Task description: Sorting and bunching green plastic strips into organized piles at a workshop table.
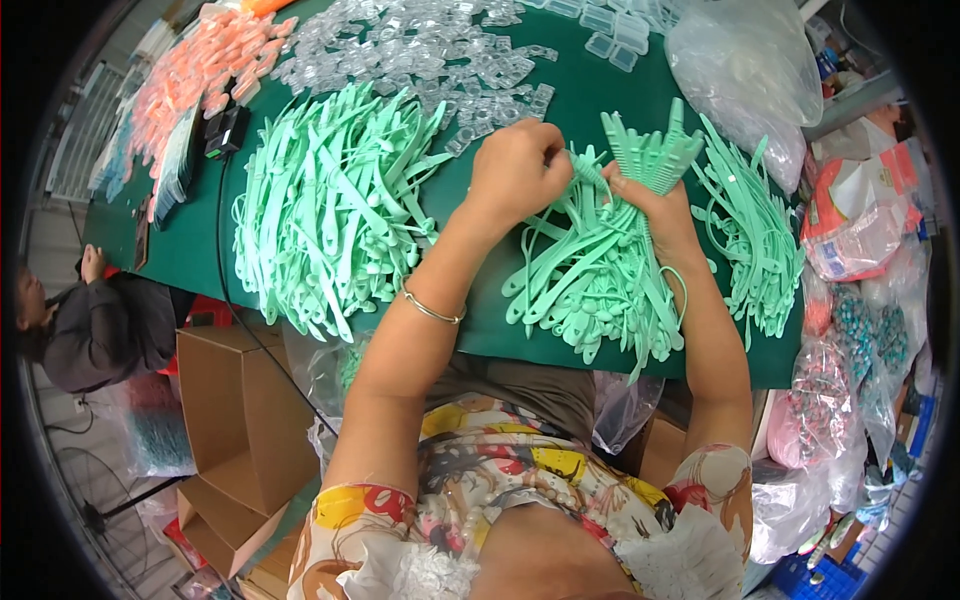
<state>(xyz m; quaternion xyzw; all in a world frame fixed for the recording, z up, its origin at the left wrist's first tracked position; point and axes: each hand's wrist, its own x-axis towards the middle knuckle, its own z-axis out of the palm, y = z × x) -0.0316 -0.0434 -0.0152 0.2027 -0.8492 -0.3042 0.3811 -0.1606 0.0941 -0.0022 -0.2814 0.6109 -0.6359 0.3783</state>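
A fanned bundle of mint-green flat plastic straps (650, 160) stands up out of the right hand (655, 205), which is clenched round its lower part, at the middle right of the green table top (590, 95). The left hand (520, 170) is closed in a pinch on a single mint-green strap (590, 172) just beside the bundle, its end touching the gathered ones. Below both hands more loose green straps (600, 290) lie spread toward the near table edge, some hanging under the right wrist.

To do this well, I judge that the single strap should be laid with its toothed end level with the others before the right hand closes over it, so the fan stays even and nothing slips out of the bottom; the right hand's hold should stay firm but low.

To the left lies a large heap of the same green straps (330, 200), and a thinner heap (750, 240) lies to the right. Farther off sit clear plastic clips (420, 50), with orange plastic pieces (200, 70) at the far left. Clear plastic bags (745, 75) stand at the far right. A cardboard box (240, 420) is on the floor near left, beside another person in a dark sleeve (100, 330).
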